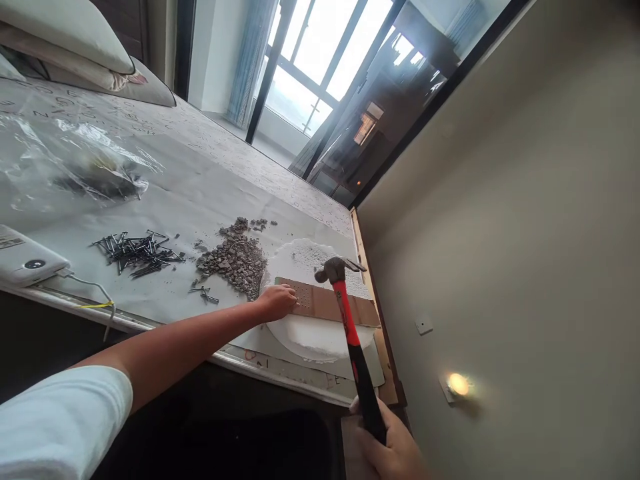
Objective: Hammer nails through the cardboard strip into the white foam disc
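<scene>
My right hand grips a claw hammer by its black and red handle, low in the view. The hammer's metal head is raised in front of a brown strip, perhaps cardboard, dotted with small marks or holes. On the strip's left end rests my left hand, its fingers drawn together; whatever they pinch is too small to make out. Beneath the strip lies a round white slab with a rough, crumbly edge. Left of it is a heap of grey gravel.
A pile of nails lies left of the gravel, with a few loose nails nearer. A clear plastic bag and a white device with a cable sit farther left. Pillows are at the back; a wall bounds the right.
</scene>
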A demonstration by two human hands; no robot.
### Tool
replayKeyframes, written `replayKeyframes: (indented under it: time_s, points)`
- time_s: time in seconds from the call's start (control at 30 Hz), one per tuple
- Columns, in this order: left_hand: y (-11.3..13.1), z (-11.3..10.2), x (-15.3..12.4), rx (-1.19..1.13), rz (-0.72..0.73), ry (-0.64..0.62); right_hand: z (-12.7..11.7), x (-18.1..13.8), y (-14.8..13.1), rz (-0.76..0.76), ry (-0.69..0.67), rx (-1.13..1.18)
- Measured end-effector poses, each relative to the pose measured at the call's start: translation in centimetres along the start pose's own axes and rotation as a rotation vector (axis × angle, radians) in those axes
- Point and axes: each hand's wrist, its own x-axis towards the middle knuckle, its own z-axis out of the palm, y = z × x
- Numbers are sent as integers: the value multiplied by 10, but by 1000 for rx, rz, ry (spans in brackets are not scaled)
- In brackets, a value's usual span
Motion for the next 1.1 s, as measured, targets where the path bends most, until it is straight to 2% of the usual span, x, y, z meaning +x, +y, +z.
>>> replayKeyframes:
  time_s: [0.17, 0.3, 0.5, 0.7, 0.93, 1.0, 1.1]
  points:
    - [-3, 2, 1, -14, 42, 31, 3, 4, -4, 9, -107, -9]
    - [-3, 3, 2, 120, 32, -36, -2, 6, -2, -13, -17, -9]
    - [1, -1, 1, 215, 110, -40, 0, 10, -3, 43, -74, -20]
    - [0, -1, 2, 222, 117, -60, -3, 6, -2, 22, 7, 55]
    - [-8, -21, -1, -136, 107, -100, 9, 11, -3, 79, -136, 142]
    - [-8, -28, 0, -285, 22, -95, 6, 10, -2, 115, -148, 164]
    - [-7, -33, 4, -542, -232, -66, 1, 10, 0, 153, -131, 164]
